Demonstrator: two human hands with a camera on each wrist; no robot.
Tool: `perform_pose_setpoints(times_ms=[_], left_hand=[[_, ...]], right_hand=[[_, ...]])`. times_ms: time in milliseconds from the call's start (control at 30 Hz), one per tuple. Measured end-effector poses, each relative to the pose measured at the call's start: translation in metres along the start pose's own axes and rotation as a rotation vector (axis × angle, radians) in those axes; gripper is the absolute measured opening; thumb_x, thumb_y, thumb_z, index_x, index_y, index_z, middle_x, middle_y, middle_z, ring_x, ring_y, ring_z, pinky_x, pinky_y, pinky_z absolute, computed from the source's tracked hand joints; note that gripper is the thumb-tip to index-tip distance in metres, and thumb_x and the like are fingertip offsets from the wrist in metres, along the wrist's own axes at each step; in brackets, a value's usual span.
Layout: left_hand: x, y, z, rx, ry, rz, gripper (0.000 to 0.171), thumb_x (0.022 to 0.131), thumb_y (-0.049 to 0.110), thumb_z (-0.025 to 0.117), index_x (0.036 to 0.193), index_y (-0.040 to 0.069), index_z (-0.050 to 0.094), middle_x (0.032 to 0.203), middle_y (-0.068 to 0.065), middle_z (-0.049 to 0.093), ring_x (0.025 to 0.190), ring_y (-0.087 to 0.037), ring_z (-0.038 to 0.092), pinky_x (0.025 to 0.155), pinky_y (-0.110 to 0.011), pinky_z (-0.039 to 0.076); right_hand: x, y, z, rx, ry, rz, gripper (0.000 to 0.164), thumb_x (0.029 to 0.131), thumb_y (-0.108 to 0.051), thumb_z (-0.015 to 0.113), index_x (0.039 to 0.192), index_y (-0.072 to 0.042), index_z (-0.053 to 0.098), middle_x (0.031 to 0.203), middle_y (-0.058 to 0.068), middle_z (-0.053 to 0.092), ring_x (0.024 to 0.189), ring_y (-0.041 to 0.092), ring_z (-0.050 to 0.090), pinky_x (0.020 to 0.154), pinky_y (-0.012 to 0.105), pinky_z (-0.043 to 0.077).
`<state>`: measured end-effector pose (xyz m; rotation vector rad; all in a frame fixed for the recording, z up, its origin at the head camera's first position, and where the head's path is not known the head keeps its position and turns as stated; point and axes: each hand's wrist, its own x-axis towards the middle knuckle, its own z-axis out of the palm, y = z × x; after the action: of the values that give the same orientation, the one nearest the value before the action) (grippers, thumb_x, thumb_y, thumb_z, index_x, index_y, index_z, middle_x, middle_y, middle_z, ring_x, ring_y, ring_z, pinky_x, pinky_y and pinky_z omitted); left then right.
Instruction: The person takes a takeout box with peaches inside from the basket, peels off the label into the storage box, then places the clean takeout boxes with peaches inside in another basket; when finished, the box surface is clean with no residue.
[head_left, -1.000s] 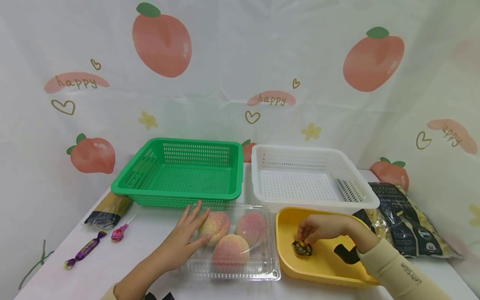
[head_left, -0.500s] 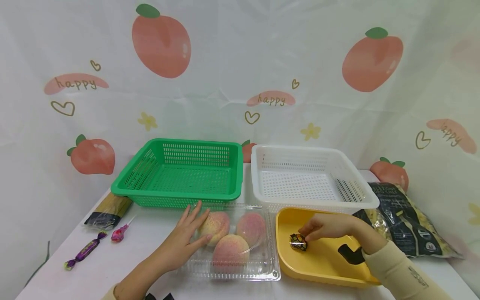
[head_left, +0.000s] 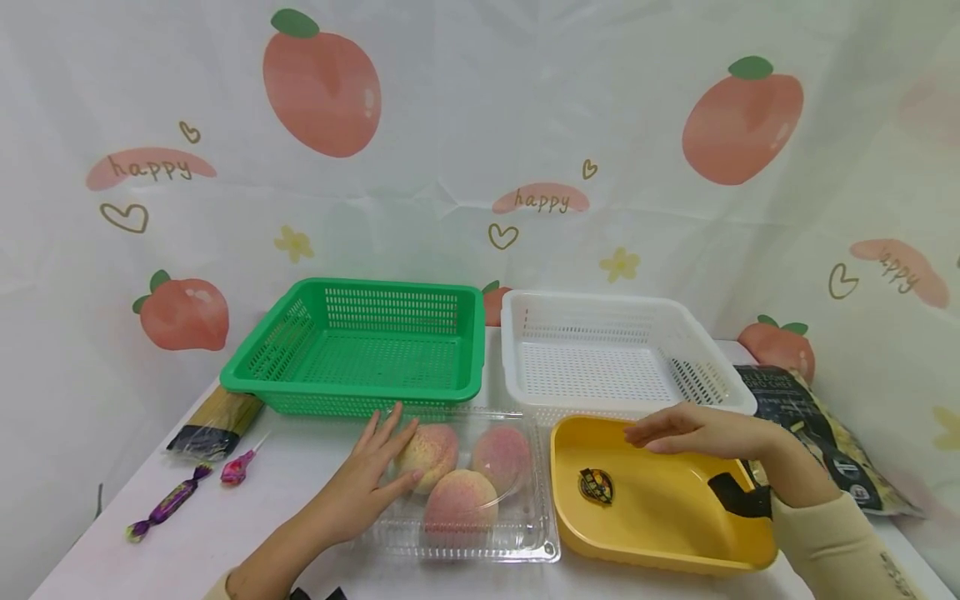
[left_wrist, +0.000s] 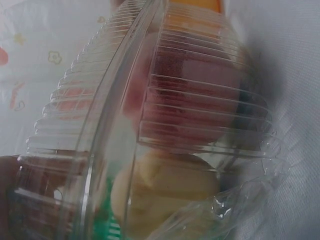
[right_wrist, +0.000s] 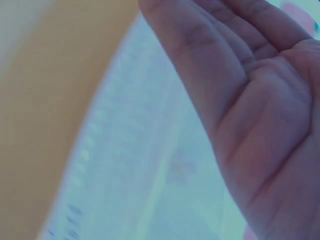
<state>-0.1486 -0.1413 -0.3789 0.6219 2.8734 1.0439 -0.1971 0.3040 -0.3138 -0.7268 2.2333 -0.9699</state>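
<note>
My left hand [head_left: 367, 482] rests with spread fingers on the left part of a clear plastic clamshell box [head_left: 525, 525]. Inside the box lie three peaches [head_left: 461, 504]; the left wrist view shows the box's ribbed side [left_wrist: 200, 110] close up. Over the back right of a yellow tray [head_left: 667, 542] hovers my right hand [head_left: 697, 432], its fingers extended and holding nothing. A small round dark-and-gold wrapped item [head_left: 596, 486] lies on the tray's floor at the left, apart from that hand. In the right wrist view the bare palm [right_wrist: 270, 130] shows.
Behind stand a green basket [head_left: 382, 358] and a white basket [head_left: 592, 367]. A black food bag [head_left: 840, 450] lies at the right. On the left are a lollipop [head_left: 236, 468], a purple twist-wrapped candy [head_left: 171, 502] and a bundle of thin sticks in a packet [head_left: 217, 421].
My right hand has let go of the small wrapped item in the yellow tray and moved up and right. The left hand has stayed in place on the box.
</note>
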Motion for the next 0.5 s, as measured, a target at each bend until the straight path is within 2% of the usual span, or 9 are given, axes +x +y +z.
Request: perform_pose_setpoints(times_ms=[67, 167, 267, 367, 500], left_hand=[[0.0, 0.0, 0.0, 0.0, -0.001, 0.0, 0.066, 0.094, 0.042, 0.051, 0.146, 0.008, 0.029, 0.156, -0.015, 0.007, 0.142, -0.045, -0.002, 0.101, -0.074, 0.014], [0.0, -0.001, 0.0, 0.003, 0.0, 0.0, 0.066, 0.094, 0.042, 0.051, 0.146, 0.008, 0.029, 0.157, -0.014, 0.007, 0.142, -0.045, -0.002, 0.101, -0.074, 0.013], [0.0, -0.001, 0.0, 0.004, 0.004, 0.0, 0.066, 0.094, 0.042, 0.051, 0.146, 0.008, 0.029, 0.157, -0.014, 0.007, 0.142, -0.045, -0.002, 0.101, -0.074, 0.014], [0.001, -0.001, 0.0, 0.002, 0.005, 0.001, 0.066, 0.094, 0.042, 0.051, 0.146, 0.009, 0.029, 0.157, -0.014, 0.007, 0.142, -0.045, -0.002, 0.101, -0.074, 0.014], [0.001, -0.001, 0.001, 0.0, 0.004, 0.0, 0.067, 0.094, 0.042, 0.051, 0.146, 0.008, 0.029, 0.157, -0.014, 0.006, 0.142, -0.045, -0.002, 0.101, -0.074, 0.014]], right_hand=[[-0.006, 0.001, -0.008, 0.035, 0.014, -0.024, 0.041, 0.098, -0.016, 0.046, 0.133, 0.005, 0.046, 0.13, 0.025, 0.053, 0.111, -0.004, 0.055, 0.089, 0.008, 0.042], [-0.012, 0.003, -0.021, 0.047, 0.049, -0.045, 0.041, 0.099, -0.012, 0.042, 0.136, 0.004, 0.042, 0.132, 0.025, 0.051, 0.113, -0.001, 0.055, 0.09, 0.011, 0.044], [-0.016, 0.007, -0.034, 0.009, 0.11, -0.054, 0.04, 0.099, -0.011, 0.041, 0.137, 0.001, 0.042, 0.131, 0.015, 0.056, 0.114, 0.002, 0.056, 0.091, 0.015, 0.046], [-0.019, 0.011, -0.046, -0.008, 0.168, -0.088, 0.04, 0.099, -0.009, 0.04, 0.138, 0.0, 0.04, 0.128, -0.002, 0.06, 0.114, 0.002, 0.057, 0.09, 0.018, 0.048], [-0.018, 0.018, -0.06, 0.007, 0.258, -0.095, 0.041, 0.1, -0.011, 0.041, 0.14, -0.001, 0.038, 0.125, -0.015, 0.059, 0.113, 0.002, 0.058, 0.088, 0.017, 0.049]])
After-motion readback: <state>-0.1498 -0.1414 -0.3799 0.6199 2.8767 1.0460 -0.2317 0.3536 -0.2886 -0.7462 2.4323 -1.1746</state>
